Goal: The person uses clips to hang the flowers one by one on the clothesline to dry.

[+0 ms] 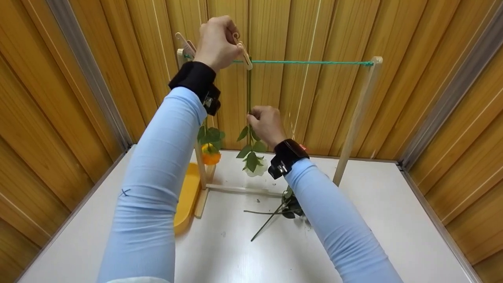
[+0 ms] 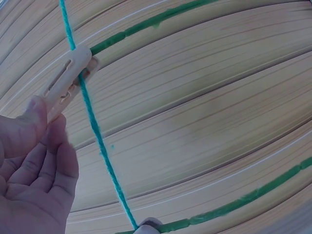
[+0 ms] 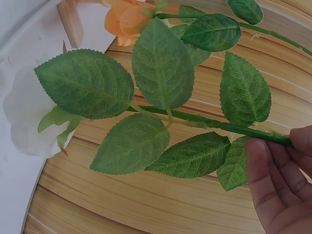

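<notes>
A white artificial rose (image 1: 256, 166) hangs head-down, its green stem (image 1: 248, 90) reaching up to a teal cord (image 1: 310, 62). My left hand (image 1: 218, 41) pinches a pale clothespin (image 1: 245, 55) at the cord; in the left wrist view the clothespin (image 2: 68, 73) sits across the cord at the stem's end. Lower down, my right hand (image 1: 268, 122) pinches the stem between thumb and fingers, above the leaves (image 3: 161, 63). An orange rose (image 1: 211, 154) hangs upside down to the left, its upper stem hidden behind my left arm in the head view.
A wooden frame (image 1: 359, 118) carries the cord between two posts. Another clothespin (image 1: 184, 43) is near the left post. On the white table (image 1: 232, 251) lie dark-leaved flower stems (image 1: 271, 220), partly behind my right arm. A yellow tray (image 1: 188, 196) stands at the left.
</notes>
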`<state>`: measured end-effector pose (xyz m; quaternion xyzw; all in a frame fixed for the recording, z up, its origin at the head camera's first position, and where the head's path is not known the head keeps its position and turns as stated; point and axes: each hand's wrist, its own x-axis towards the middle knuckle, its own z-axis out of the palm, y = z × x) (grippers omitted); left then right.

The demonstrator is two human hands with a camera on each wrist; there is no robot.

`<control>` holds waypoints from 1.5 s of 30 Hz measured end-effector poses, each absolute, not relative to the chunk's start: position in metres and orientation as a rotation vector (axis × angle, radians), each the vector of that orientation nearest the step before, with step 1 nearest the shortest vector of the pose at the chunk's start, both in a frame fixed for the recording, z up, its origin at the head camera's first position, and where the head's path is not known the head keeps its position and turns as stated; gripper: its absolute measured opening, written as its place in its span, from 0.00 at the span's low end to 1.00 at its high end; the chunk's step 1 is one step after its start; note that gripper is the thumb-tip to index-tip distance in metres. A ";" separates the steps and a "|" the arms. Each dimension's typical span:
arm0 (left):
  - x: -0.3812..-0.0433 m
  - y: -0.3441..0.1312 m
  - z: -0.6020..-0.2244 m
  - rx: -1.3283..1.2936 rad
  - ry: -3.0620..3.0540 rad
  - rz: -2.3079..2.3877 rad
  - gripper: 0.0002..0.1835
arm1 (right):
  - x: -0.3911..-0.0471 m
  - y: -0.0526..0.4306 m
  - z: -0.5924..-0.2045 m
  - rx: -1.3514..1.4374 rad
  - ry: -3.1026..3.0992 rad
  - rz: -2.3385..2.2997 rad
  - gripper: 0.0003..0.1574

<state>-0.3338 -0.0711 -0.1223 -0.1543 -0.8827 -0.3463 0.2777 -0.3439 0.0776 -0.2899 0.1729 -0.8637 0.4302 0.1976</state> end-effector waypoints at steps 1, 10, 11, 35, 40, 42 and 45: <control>-0.333 -0.071 -0.123 -0.410 -2.373 -0.923 0.09 | -0.344 0.077 -0.289 0.484 -2.419 1.188 0.15; -0.333 -0.069 -0.125 -0.408 -2.398 -0.896 0.13 | -0.344 0.076 -0.288 0.482 -2.432 1.104 0.12; -0.333 -0.069 -0.125 -0.404 -2.408 -0.892 0.13 | -0.344 0.076 -0.288 0.481 -2.437 1.108 0.12; -0.324 -0.070 -0.125 -0.455 -2.617 -0.884 0.24 | -0.343 0.078 -0.295 0.499 -2.504 1.100 0.10; -0.324 -0.071 -0.126 -0.456 -2.624 -0.892 0.24 | -0.343 0.078 -0.296 0.493 -2.511 1.140 0.10; -0.324 -0.071 -0.127 -0.444 -2.630 -0.885 0.24 | -0.343 0.078 -0.297 0.494 -2.518 1.136 0.10; -0.324 -0.072 -0.128 -0.431 -2.642 -0.872 0.24 | -0.343 0.078 -0.298 0.501 -2.529 1.112 0.09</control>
